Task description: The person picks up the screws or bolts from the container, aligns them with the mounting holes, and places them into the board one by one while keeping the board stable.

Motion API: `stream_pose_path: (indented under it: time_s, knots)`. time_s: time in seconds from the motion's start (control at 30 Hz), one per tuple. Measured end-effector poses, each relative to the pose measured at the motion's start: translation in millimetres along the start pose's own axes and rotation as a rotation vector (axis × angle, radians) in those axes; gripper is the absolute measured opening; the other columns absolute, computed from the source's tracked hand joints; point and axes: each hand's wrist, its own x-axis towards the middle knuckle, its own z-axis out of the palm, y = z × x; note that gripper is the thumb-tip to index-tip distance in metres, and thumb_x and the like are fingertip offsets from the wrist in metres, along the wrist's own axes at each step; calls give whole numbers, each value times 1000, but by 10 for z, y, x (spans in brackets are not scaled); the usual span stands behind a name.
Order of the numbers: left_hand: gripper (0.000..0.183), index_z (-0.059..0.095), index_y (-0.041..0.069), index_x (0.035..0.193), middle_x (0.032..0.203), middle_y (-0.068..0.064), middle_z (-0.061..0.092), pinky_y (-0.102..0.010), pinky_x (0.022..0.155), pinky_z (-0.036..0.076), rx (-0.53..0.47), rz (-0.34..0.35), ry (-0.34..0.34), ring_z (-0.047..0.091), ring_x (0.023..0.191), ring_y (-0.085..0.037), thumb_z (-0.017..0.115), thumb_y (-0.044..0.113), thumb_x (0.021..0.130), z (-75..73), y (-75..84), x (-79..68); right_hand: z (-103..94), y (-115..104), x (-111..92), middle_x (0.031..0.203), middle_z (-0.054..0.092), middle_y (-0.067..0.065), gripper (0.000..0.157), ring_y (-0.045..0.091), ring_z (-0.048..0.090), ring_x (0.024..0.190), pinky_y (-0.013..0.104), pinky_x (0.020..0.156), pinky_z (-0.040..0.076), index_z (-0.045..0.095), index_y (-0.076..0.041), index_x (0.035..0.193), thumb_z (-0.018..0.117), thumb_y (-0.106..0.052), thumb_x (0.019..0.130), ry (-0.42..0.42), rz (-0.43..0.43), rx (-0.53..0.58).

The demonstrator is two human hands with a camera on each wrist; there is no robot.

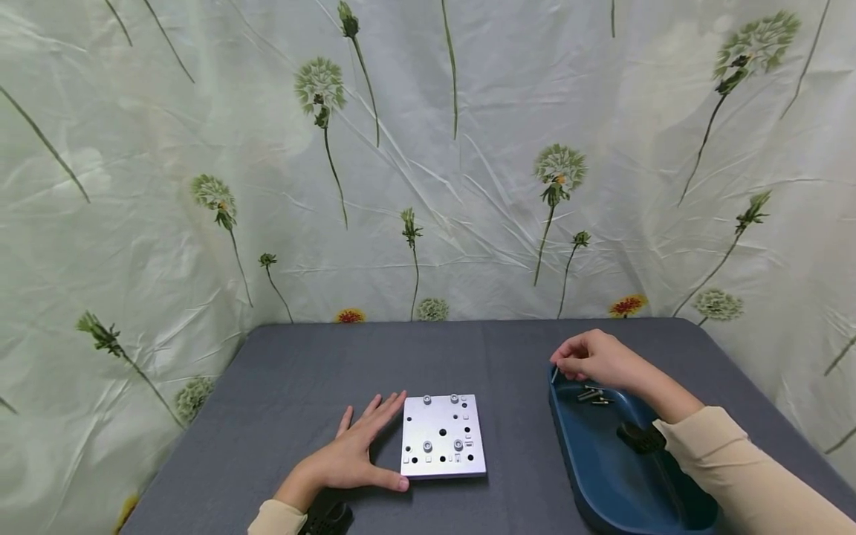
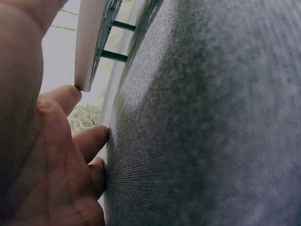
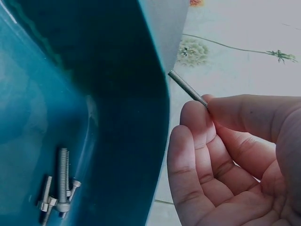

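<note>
A silver metal plate (image 1: 428, 425) with holes lies mid-table, with several socket-head bolts (image 1: 427, 446) standing in it. In the left wrist view, threaded shanks (image 2: 115, 56) stick out of the plate's underside. My left hand (image 1: 354, 455) is spread at the plate's left side; a fingertip touches its edge and the thumb lies by the near corner. Over the far left corner of the blue tray (image 1: 605, 483), my right hand (image 1: 598, 362) pinches a bolt (image 3: 188, 88) between thumb and fingertips. Its threaded end shows; the fingers hide its head.
Several loose bolts (image 3: 62, 183) of differing sizes lie at the far end of the tray. A dark grey cloth (image 1: 321, 371) covers the table. Behind it hangs a pale curtain (image 1: 481, 186) with dandelion prints.
</note>
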Motion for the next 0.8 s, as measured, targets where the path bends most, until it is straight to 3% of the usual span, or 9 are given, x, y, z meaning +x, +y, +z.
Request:
stream_pose_path:
  time_s: [0.57,0.8]
  knots:
    - [126,19,27,174,181,-12,18,-83,119,-16,1,-6,3,2,168,-47,96,51,77,0,7,-5,0,-172,111,97,79,9,20,15,69,84,34,76,62,79,0,114,66,-14,106,-11,-37,-14]
    - [126,19,27,174,181,-12,18,-83,119,-15,-1,2,3,2,168,-47,96,51,77,1,10,-3,53,-241,188,97,79,11,20,16,69,84,40,79,62,79,1,114,66,-12,105,-33,-50,-1]
